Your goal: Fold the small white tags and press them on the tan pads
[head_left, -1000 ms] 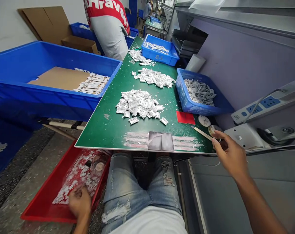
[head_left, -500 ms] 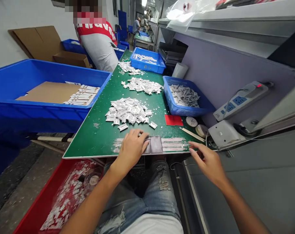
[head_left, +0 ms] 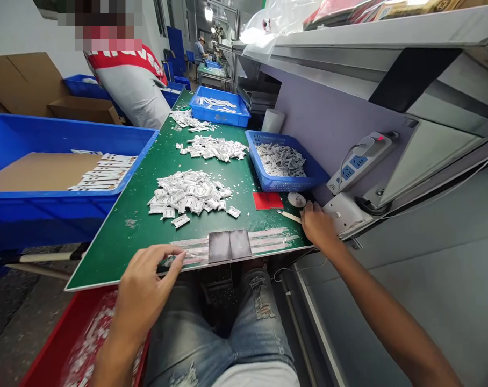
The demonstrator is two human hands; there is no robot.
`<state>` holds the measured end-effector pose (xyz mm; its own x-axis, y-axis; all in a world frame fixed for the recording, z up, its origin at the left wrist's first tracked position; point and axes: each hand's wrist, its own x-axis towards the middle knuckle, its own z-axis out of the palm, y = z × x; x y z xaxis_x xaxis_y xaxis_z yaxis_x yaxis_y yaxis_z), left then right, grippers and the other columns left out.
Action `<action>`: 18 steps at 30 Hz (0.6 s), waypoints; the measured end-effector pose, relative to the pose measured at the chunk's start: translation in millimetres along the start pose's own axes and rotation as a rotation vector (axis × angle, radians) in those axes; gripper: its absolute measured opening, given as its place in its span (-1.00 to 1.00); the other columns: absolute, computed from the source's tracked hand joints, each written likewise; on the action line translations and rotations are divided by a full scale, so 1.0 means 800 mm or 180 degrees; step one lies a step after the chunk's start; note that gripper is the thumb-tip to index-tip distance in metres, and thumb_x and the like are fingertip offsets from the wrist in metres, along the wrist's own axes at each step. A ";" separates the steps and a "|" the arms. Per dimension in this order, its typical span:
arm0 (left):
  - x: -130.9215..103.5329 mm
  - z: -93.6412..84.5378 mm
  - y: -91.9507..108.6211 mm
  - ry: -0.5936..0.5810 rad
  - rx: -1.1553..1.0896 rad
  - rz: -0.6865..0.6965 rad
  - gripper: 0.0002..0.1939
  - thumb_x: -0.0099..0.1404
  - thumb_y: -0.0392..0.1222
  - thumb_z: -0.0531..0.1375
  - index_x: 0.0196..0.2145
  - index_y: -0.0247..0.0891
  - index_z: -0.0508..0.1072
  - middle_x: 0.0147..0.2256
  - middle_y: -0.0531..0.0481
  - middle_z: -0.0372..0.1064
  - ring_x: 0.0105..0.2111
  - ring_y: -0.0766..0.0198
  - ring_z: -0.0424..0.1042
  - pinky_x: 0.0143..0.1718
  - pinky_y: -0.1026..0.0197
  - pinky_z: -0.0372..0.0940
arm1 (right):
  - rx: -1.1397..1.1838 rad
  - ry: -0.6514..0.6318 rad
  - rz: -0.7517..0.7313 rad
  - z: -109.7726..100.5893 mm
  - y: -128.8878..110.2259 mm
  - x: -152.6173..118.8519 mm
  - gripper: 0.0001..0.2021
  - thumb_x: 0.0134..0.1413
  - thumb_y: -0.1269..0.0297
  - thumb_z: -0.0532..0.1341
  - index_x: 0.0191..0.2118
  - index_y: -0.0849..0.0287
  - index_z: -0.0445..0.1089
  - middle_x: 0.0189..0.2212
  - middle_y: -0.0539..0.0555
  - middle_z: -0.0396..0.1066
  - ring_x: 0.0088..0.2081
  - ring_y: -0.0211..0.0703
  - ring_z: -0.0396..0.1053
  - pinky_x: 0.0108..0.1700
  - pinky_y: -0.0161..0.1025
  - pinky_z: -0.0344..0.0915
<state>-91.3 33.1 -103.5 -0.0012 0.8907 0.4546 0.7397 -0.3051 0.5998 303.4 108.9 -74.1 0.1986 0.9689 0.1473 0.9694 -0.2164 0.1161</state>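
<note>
The green table (head_left: 110, 247) is standing in front of you, with the big blue bin (head_left: 50, 207) sitting along its left side. The blue basket (head_left: 274, 184) is sitting on the right, and a white pile (head_left: 189, 194) is lying near the middle. Your left hand (head_left: 141, 285) is bending over the near edge, thumb and finger close; you can't tell if they're pinching anything. Your right hand (head_left: 320, 227) is curling down, its grip hidden. The dark pad (head_left: 220, 247) is lying between your hands, apart from both. The thin stick (head_left: 291, 216) is lying with one end right by your right hand.
</note>
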 end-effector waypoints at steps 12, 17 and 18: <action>-0.054 -0.014 -0.023 0.0518 0.0655 -0.0362 -0.86 0.33 -0.10 0.17 -0.19 -0.10 0.48 -0.18 -0.08 0.50 -0.14 0.00 0.38 -0.04 0.00 0.15 | -0.0293 -0.0528 0.0700 0.024 -0.008 0.058 -0.64 0.18 0.44 0.00 -0.06 0.46 0.47 -0.15 0.50 0.48 -0.09 0.26 0.48 -0.13 0.01 0.38; -0.047 -0.004 -0.009 0.0090 0.0667 0.0036 -0.74 0.27 -0.02 0.26 -0.09 -0.04 0.51 -0.10 -0.07 0.48 -0.12 -0.01 0.37 -0.08 0.00 0.14 | -0.0306 -0.0414 0.0640 0.022 -0.007 0.050 -0.63 0.23 0.39 -0.02 -0.05 0.47 0.45 -0.15 0.52 0.47 -0.07 0.30 0.47 -0.10 0.05 0.36; -0.046 -0.003 -0.009 0.0044 0.0668 0.0097 -0.77 0.27 -0.04 0.26 -0.12 -0.04 0.52 -0.12 -0.07 0.49 -0.13 0.00 0.37 -0.10 0.01 0.14 | -0.0291 -0.0405 0.0634 0.023 -0.006 0.050 -0.61 0.24 0.37 -0.03 -0.03 0.49 0.43 -0.14 0.53 0.46 -0.06 0.31 0.47 -0.10 0.06 0.35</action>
<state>-97.9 1.9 -122.7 0.0152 0.8770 0.4803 0.8635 -0.2537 0.4360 309.1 150.8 -87.1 0.4066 0.9121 0.0522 0.8933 -0.4089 0.1865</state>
